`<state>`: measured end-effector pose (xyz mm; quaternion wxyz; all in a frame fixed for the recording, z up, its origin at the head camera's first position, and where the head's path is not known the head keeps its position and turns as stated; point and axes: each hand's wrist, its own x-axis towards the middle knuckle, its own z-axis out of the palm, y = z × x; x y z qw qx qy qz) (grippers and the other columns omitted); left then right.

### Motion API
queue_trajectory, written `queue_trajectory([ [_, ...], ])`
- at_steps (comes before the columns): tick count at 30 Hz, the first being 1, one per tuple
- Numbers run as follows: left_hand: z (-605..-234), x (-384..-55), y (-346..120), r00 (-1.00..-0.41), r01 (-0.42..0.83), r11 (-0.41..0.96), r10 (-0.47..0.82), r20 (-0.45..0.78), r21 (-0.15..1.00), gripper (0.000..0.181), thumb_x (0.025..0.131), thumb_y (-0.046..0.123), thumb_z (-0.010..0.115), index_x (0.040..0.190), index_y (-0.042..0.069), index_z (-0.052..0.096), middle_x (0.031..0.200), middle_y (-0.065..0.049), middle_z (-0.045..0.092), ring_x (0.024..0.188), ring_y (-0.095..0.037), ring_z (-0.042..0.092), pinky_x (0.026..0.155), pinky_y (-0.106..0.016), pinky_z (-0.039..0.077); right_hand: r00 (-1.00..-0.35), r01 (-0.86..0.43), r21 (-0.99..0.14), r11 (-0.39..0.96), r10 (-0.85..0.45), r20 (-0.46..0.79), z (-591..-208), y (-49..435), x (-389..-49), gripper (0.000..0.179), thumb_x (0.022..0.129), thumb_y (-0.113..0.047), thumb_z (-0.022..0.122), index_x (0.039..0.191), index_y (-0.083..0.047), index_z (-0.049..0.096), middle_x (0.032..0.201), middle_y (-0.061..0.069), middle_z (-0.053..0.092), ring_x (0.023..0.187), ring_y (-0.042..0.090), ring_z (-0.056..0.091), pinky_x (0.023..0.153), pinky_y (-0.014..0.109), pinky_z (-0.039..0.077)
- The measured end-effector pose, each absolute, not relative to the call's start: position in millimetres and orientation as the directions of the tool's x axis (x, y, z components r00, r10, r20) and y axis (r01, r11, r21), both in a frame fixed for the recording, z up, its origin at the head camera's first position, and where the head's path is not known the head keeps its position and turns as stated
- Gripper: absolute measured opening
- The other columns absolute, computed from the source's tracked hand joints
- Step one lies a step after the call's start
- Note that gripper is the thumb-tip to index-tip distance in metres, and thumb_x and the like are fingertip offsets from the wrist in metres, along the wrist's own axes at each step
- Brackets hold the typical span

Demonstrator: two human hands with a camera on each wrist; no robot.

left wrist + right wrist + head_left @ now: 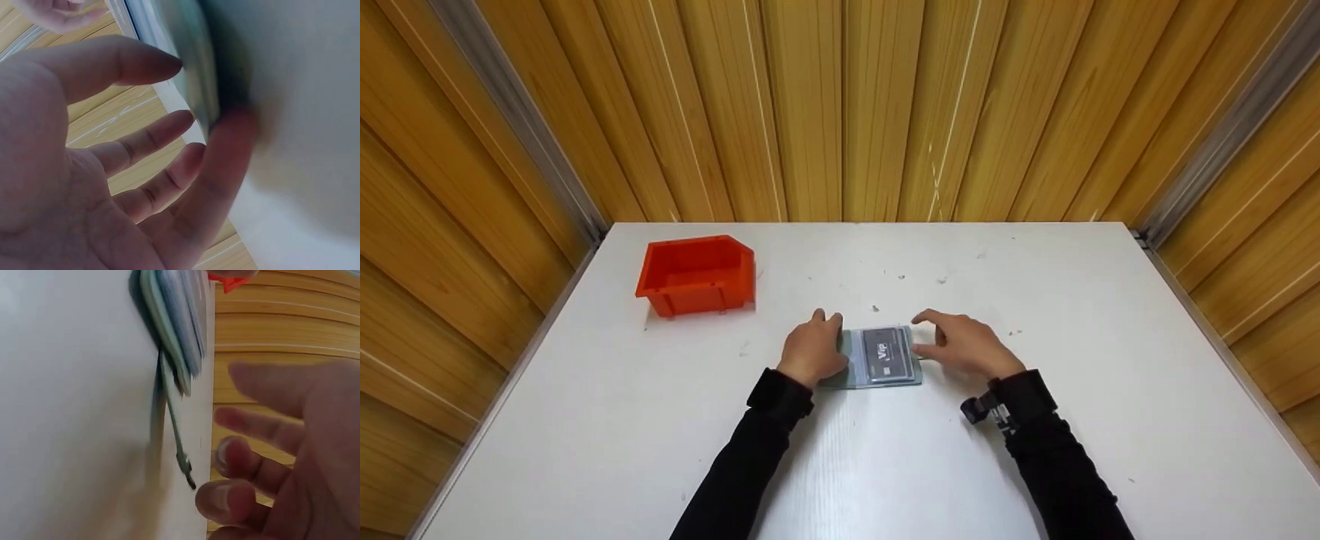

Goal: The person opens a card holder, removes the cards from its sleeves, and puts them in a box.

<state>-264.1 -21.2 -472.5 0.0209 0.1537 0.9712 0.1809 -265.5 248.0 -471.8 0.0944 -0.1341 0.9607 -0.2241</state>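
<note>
An opened card wallet [855, 367] with a pale green cover lies on the white table in the head view. Clear sleeves fill its right side, and a dark card marked "Vip" [885, 352] shows in the top one. My left hand [812, 351] holds the wallet's left part, thumb on the upper face and a finger under the edge, as the left wrist view shows. Beside the right edge is my right hand [966, 345], its fingers loosely bent and apart from the sleeves. A thin strap [173, 416] with a dark tip sticks out from the wallet towards the right fingers.
An orange-red plastic bin [697, 300] stands at the table's back left. Small dark marks dot the white table [1095, 337]. Wood-patterned panels [877, 112] rise behind it and on both sides.
</note>
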Motion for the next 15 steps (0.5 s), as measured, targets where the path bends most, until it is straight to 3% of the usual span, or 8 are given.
queue_trajectory([
  [4, -472.0, -263.7, -20.7, -0.951, 0.295, 0.889, 0.308, 0.018, 0.351, 0.057, 0.079, 0.011, 0.079, 0.133, 0.001, 0.063, 0.118, -0.022, 0.061, 0.087, -0.036, 0.066, 0.085, -0.05, 0.057, -0.897, -0.237, -0.489, 0.839, -0.383, -0.221, -474.0, 239.3, -262.2, 0.079, 0.086, -0.055, 0.078, 0.155, -0.03, 0.048, 0.082, 0.0, 0.058, 0.072, 0.016, 0.049, 0.064, 0.032, 0.038],
  [10, -472.4, -263.1, -21.5, -0.946, 0.316, 0.885, 0.321, 0.044, 0.341, 0.049, 0.076, 0.01, 0.078, 0.123, 0.002, 0.065, 0.109, -0.02, 0.061, 0.08, -0.035, 0.066, 0.077, -0.049, 0.058, -0.898, -0.277, -0.486, 0.829, -0.403, -0.175, -478.4, 237.5, -260.9, 0.082, 0.083, -0.051, 0.083, 0.155, -0.029, 0.049, 0.08, -0.001, 0.058, 0.071, 0.015, 0.049, 0.065, 0.031, 0.038],
  [15, -472.8, -263.1, -21.7, -0.947, 0.315, 0.889, 0.319, 0.045, 0.332, 0.05, 0.077, 0.01, 0.078, 0.124, 0.002, 0.065, 0.109, -0.02, 0.061, 0.081, -0.035, 0.066, 0.078, -0.049, 0.058, -0.891, -0.279, -0.467, 0.839, -0.408, -0.2, -478.8, 235.8, -261.3, 0.082, 0.085, -0.049, 0.082, 0.157, -0.034, 0.046, 0.08, -0.001, 0.056, 0.072, 0.015, 0.047, 0.065, 0.031, 0.036],
])
